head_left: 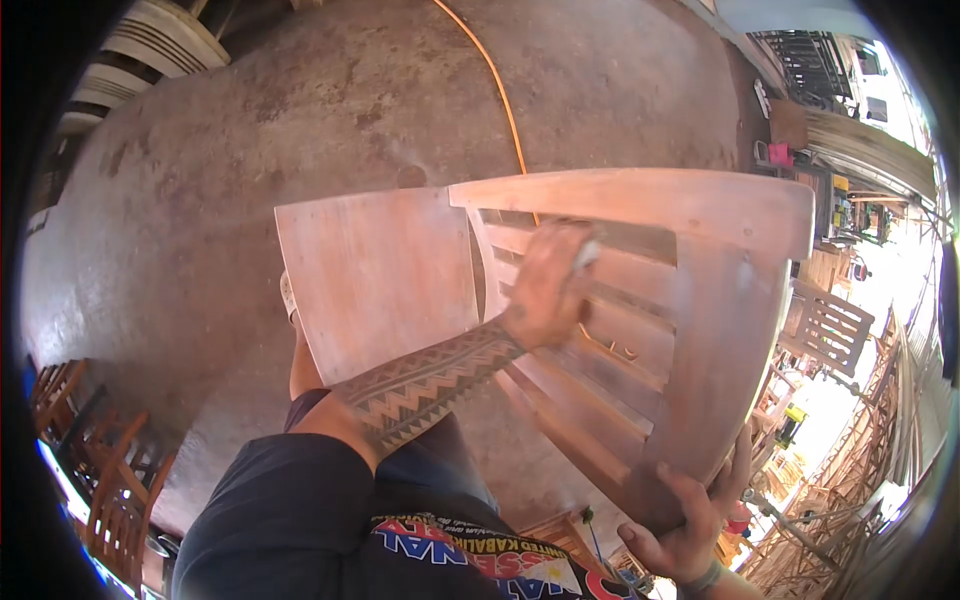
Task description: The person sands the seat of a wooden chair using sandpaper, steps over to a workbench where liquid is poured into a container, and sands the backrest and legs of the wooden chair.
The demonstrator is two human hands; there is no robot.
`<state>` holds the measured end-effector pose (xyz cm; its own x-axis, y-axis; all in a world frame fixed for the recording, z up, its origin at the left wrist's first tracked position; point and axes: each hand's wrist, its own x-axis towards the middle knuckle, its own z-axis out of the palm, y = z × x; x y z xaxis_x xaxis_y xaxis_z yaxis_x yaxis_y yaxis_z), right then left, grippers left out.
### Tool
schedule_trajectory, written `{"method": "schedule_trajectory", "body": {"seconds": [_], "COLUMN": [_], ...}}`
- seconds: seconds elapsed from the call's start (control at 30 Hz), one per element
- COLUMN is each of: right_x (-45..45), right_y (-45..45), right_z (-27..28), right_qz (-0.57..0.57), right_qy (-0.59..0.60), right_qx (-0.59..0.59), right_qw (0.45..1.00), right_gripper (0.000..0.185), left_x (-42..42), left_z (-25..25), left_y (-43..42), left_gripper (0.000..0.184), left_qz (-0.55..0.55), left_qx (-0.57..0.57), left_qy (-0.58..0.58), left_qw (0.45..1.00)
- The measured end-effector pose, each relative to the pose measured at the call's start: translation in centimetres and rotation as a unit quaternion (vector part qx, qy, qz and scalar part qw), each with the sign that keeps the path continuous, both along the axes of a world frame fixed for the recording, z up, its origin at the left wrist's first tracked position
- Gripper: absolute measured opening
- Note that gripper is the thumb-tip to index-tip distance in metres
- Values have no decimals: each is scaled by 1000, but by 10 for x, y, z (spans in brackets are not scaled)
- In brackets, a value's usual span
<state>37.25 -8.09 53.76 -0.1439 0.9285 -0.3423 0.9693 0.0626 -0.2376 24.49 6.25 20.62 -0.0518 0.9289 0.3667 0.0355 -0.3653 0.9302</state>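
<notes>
A pale reddish wooden chair has its flat seat at the left and its slatted backrest at the right. My left hand, blurred and at the end of a tattooed forearm, is over the slats near the top rail. Its fingers are closed round a small whitish piece whose nature is unclear. Near the lower end of the backrest, my right hand grips the chair's edge with the thumb and fingers apart around the wood.
An orange cord runs across the concrete floor behind the chair. Slatted wooden furniture stands at the lower left, with curved wooden pieces at the upper left. Another slatted chair part and stacked wood lie at the right.
</notes>
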Motion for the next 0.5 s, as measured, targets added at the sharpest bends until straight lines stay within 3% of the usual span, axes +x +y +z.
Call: {"method": "schedule_trajectory", "body": {"seconds": [0.07,0.17,0.27,0.33,0.4,0.5], "right_x": [4,1,2,6,9,11], "right_y": [-2,0,0,-1,-2,-3], "right_z": [2,4,5,4,3,3], "right_qz": [6,9,10,12,12,12], "right_qy": [-12,-23,-15,0,10,14], "right_qx": [-14,-14,-16,-14,-15,-9], "right_qw": [1000,1000,1000,1000,1000,1000], "right_gripper": [75,67,66,66,66,66], "left_x": [-6,-11,-50,-75,-92,-73], "left_z": [52,80,29,1,-32,-52], "left_y": [7,9,27,13,-14,-70], "left_gripper": [52,44,32,36,41,47], "left_qz": [-63,-83,-107,24,45,-71], "left_qx": [6,-37,-5,-71,-87,-65], "left_qy": [-66,-79,-136,-66,103,51], "left_qw": [996,993,985,995,990,994]}}
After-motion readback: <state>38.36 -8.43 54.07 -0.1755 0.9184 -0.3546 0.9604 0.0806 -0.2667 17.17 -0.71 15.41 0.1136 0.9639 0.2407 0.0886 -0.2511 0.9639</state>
